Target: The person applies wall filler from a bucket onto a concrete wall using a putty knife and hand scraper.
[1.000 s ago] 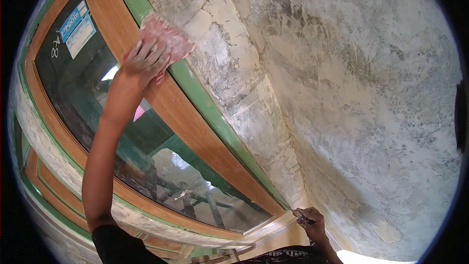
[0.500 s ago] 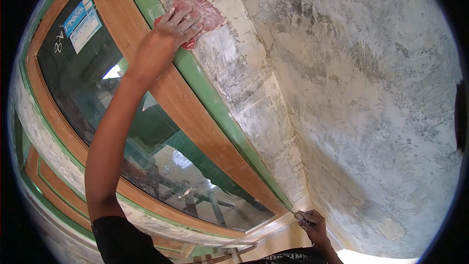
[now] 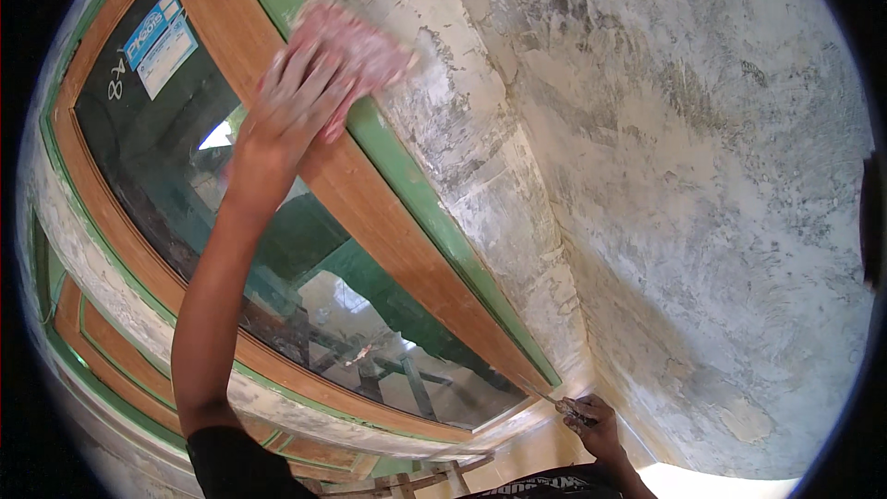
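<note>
My left hand [image 3: 285,120] presses a powder-dusted red sheet [image 3: 370,51] over the upper part of a wooden window frame [image 3: 388,249] and the green trim [image 3: 416,189] beside it, fingers spread on the sheet; its exact material is unclear. At the lower right, my right hand [image 3: 596,425] grips a thin tool [image 3: 559,401], probably a scraper, with its tip near the bottom corner of the frame. Within the frame is a glass pane [image 3: 305,236] with a blue-and-white sticker [image 3: 159,46].
Rough plaster [image 3: 490,176] borders the trim, meeting a broad mottled grey wall [image 3: 721,203] along a corner on the right. At the lower left are another green-and-wood frame [image 3: 102,360] and a pale plastered band [image 3: 78,259]. Wooden pieces [image 3: 453,476] show at the bottom edge.
My left hand and the red sheet moved up and right, then back down and a little left. My right hand with the tool has barely moved.
</note>
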Demonstrator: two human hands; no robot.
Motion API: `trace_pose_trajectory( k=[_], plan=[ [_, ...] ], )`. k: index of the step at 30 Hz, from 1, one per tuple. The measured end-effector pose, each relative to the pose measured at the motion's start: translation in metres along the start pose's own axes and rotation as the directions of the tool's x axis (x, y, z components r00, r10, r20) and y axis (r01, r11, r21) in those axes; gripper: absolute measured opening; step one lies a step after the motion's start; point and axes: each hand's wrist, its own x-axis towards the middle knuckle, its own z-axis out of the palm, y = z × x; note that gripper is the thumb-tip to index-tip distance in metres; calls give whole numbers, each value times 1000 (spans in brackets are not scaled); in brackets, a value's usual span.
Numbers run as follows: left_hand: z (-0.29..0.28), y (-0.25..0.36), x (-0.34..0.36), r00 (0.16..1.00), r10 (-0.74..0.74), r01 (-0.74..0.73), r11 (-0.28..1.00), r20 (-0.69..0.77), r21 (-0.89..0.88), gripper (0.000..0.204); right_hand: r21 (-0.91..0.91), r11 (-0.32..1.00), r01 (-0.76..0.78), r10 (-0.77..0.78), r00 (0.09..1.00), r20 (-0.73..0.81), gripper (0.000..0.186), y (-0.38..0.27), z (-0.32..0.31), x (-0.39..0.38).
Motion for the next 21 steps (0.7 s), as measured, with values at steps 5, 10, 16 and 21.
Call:
trace_pose_trajectory(
  k=[5,10,16,21],
  plan=[
    [40,-2,38,998,50,-51,998,-22,-43,43,28,999,20,-20,999,-30,35,-3,6,-8],
    [29,-1,-11,973,74,-69,997,221,-28,47,3,999,50,-50,997,-65,35,1,7,-22],
    [-40,31,-93,972,-47,56,998,231,-34,41,52,998,26,-23,998,-62,35,-8,21,-35],
    [-58,177,-107,719,-692,471,548,-60,-691,31,81,992,92,-88,995,-52,33,-8,32,-49]
  ],
)
